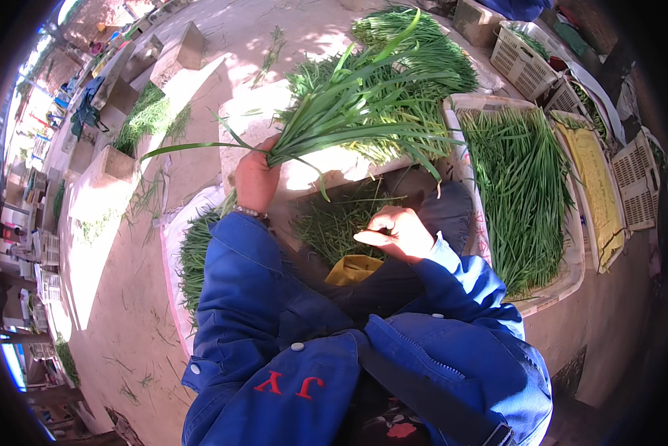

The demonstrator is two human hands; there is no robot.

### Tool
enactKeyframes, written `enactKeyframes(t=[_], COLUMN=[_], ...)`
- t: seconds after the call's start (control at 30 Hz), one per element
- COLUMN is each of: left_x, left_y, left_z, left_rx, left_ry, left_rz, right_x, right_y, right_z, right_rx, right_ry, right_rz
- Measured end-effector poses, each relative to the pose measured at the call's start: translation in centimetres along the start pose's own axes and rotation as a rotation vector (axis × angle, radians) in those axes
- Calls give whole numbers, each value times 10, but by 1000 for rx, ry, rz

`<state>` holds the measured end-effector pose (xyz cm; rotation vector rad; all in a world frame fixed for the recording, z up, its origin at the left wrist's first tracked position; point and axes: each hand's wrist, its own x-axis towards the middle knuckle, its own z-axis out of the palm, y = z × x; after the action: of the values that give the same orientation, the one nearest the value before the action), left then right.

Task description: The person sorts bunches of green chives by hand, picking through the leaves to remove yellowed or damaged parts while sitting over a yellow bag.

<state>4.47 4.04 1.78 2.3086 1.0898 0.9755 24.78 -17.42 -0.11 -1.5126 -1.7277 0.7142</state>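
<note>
My left hand (257, 177) grips a loose bunch of garlic chives (339, 117) by one end. Its long green leaves fan out up and to the right, a few hanging down. Above my lap is my right hand (399, 233), fingers curled and thumb pointing left. No object shows in it, though the inside of the grasp is hidden. Below it, dark trimmings (334, 223) lie between my legs beside a yellow cloth or sack (355, 270). Beyond the held bunch, a large heap of chives (423, 56) partly covers a pale slab (250, 117).
At my right stands a white plastic crate (576, 284) packed with chives, a yellow sack (593, 189) beside it. Slatted crates (520, 61) are farther back. A white sack (172, 245) with chives lies at my left. Concrete blocks (178, 56) and scattered leaves occupy the floor.
</note>
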Motion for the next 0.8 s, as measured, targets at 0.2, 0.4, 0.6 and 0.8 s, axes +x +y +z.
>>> enactKeyframes(t=[0.2, 0.4, 0.6, 0.8], left_x=[-16, -39, -46, -46], left_y=[-40, -52, -46, -40], left_z=[-41, -48, -37, -32], left_rx=[266, 306, 269, 256], left_ry=[16, -70, -84, -77], left_rz=[4, -91, -16, 1], right_x=[-18, 26, 94, 104], right_y=[-33, -60, -21, -12], right_z=[-24, -87, -50, -28], right_rx=[511, 727, 648, 652], right_ry=[-148, 217, 100, 163], right_rz=[-29, -368, 97, 109])
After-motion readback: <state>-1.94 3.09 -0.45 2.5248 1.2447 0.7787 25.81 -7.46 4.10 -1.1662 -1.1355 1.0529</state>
